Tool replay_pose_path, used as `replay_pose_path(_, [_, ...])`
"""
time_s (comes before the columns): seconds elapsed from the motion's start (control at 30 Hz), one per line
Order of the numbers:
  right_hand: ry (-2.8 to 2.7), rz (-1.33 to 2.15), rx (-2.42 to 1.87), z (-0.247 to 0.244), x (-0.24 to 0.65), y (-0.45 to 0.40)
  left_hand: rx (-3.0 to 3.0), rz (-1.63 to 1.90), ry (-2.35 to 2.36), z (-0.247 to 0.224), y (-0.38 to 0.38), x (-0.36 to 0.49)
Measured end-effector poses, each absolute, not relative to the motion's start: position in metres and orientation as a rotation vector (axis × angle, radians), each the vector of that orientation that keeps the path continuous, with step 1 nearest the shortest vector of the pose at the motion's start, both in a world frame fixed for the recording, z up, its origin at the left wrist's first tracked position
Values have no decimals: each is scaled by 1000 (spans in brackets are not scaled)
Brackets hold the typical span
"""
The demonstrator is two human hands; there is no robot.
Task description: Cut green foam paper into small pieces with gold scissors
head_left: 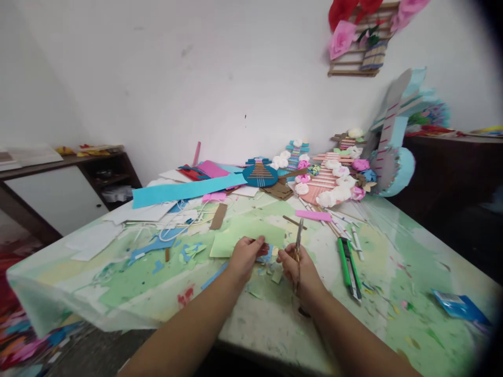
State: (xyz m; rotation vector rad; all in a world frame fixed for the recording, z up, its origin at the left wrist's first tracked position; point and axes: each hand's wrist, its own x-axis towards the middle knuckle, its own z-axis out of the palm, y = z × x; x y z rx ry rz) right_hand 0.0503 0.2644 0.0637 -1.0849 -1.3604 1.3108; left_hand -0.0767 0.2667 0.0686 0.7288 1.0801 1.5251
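Observation:
My left hand (248, 255) pinches the near edge of a light green sheet of paper (251, 230) between thumb and fingers. To its right, my right hand (296, 267) is closed round a pair of scissors (299, 238), whose blades point up and away from me. The blades stand to the right of the sheet, apart from it. A small piece seems to be at the right fingertips, too small to name. Blue and green paper scraps (277, 273) lie on the table under and between the hands.
A green box cutter (349, 269) lies right of my right hand, near several white sticks (357, 243). Behind are a pink strip (313, 215), a long blue strip (188, 190), a teal paper lute (260, 174) and paper flowers (338, 183). A blue packet (459, 306) rests at the right.

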Motion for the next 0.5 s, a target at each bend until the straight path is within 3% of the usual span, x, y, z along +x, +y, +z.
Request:
replay_pose_path(0.17, [-2034,680,-1492,67,61,266,675,1706,1074,76,272,-97])
replay_pose_path(0.5, [-2291,658,-1550,73,58,261,724,1795,1149,77,277,-114])
